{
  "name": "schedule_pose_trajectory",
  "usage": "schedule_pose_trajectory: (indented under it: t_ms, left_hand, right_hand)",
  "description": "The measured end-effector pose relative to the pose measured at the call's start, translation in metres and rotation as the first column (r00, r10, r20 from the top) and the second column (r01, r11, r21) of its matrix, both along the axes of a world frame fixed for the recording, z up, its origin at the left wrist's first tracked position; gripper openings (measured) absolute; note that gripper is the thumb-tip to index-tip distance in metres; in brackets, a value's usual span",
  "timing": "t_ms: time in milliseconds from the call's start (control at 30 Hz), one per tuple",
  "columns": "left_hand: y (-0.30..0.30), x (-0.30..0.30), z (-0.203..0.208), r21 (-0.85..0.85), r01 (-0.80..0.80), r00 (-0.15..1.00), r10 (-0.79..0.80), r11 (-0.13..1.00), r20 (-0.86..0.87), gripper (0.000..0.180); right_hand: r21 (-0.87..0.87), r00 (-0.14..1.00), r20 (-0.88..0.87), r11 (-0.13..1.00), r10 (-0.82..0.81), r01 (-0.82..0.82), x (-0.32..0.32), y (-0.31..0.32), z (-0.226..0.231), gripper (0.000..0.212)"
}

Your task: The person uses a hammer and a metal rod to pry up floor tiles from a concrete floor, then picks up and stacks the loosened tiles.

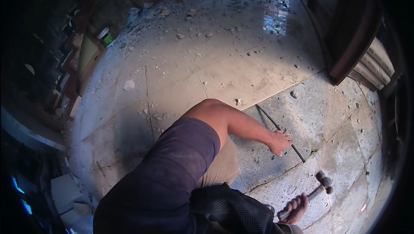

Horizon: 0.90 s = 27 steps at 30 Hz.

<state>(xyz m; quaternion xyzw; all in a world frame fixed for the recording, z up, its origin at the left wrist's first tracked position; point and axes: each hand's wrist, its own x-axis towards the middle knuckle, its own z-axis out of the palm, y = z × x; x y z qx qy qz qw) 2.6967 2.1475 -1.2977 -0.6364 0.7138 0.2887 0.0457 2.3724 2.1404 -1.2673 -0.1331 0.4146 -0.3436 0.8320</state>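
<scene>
My left arm stretches across to the right, and my left hand (280, 142) is over the middle of a long dark metal rod, perhaps a chisel bar (266, 114). Its fingers look extended rather than wrapped round the rod; whether they touch it is hard to tell. The rod lies slantwise over the rough grey floor (263, 160), near the edge of the smooth tiles. Lower right, my right hand (295, 209) grips the handle of a hammer (323, 182), whose dark metal head points up and away from me. Black mesh fabric (235, 210) partly covers the space beside my right hand.
Large dusty beige tiles (172, 87) spread ahead, strewn with rubble. A white-and-green bucket (106, 36) stands far left. Broken tile pieces (64, 191) lie lower left. At right are a dark wooden panel (355, 35) and stacked packages (375, 63).
</scene>
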Motion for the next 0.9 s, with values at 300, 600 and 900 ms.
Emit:
schedule_pose_trajectory:
  t_ms: [300, 600, 900]
  left_hand:
    - [-0.001, 0.003, -0.02, -0.074, 0.027, 1.0, -0.026, 0.997, 0.012, 0.09]
    - [0.008, 0.002, -0.005, -0.028, 0.007, 1.0, -0.007, 1.0, -0.016, 0.085]
    - [0.013, 0.004, -0.011, -0.06, 0.037, 0.998, -0.034, 0.997, 0.045, 0.089]
  right_hand:
    - [-0.162, 0.932, -0.167, 0.941, -0.323, 0.297, 0.023, -0.014, -0.018, 0.025]
    - [0.005, 0.976, -0.085, 0.979, 0.203, -0.203, 0.007, 0.003, -0.022, 0.014]
    - [-0.416, 0.862, -0.506, 0.885, -0.035, -0.209, 0.038, 0.017, 0.018, 0.016]
